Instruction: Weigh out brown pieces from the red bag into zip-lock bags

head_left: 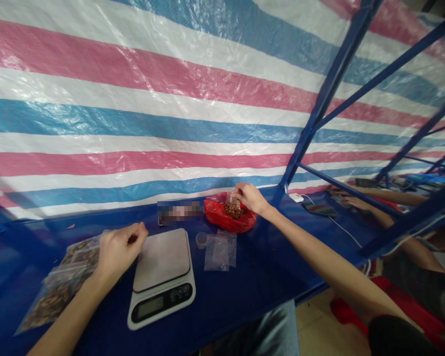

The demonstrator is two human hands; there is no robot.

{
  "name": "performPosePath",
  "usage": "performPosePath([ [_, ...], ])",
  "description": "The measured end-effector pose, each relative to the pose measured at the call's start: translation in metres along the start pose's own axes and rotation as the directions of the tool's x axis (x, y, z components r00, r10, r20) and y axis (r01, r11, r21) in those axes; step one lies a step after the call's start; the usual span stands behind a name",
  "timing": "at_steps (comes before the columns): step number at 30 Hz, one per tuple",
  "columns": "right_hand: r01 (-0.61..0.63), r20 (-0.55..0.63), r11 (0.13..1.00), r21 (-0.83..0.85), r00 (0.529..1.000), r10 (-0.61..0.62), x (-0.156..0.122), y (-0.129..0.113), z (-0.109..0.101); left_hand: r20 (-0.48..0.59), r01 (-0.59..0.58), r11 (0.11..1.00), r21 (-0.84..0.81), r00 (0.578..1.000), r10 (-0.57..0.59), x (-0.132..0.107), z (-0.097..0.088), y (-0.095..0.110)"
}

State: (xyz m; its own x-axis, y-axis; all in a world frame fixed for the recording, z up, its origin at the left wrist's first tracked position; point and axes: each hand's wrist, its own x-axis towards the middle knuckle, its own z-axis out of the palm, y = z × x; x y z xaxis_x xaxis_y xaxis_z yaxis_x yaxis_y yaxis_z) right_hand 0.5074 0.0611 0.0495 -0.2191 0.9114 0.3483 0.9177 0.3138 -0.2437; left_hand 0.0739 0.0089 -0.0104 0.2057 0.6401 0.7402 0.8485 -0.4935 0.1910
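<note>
My right hand (pixel 250 198) is closed on the top of a small clear plastic bag (pixel 233 200). That bag hangs over the opening of a red plastic bag (pixel 230 225), which holds many small brown pieces (pixel 234 211). Curled into a fist, my left hand (pixel 120 247) hovers by the left edge of a white kitchen scale (pixel 163 261). A dark brown patch shows in the hollow of this fist; I cannot make out what it is. Nothing lies on the scale's plate. Beneath and left of my left hand are clear zip bags (pixel 55 291) filled with brown pieces.
Beside the scale are a small clear cup (pixel 201 241) and flat clear zip bags (pixel 219 252). A blurred-out item (pixel 180 212) lies behind it. Blue metal posts (pixel 311 123) and a striped sheet (pixel 152 113) border the blue table. Another person's arms (pixel 385 217) are at the right.
</note>
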Motion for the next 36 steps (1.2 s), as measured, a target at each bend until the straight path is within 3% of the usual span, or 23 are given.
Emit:
performPosePath([
  [17, -0.069, 0.094, 0.995, -0.073, 0.993, 0.076, -0.003, 0.004, -0.01, -0.002, -0.003, 1.0, -0.026, 1.0, 0.003, -0.001, 0.005, -0.004],
  [36, -0.105, 0.08, 0.931, -0.349, 0.987, 0.142, -0.001, -0.004, -0.023, 0.005, 0.028, 0.998, -0.05, 1.0, -0.028, -0.001, 0.007, -0.003],
])
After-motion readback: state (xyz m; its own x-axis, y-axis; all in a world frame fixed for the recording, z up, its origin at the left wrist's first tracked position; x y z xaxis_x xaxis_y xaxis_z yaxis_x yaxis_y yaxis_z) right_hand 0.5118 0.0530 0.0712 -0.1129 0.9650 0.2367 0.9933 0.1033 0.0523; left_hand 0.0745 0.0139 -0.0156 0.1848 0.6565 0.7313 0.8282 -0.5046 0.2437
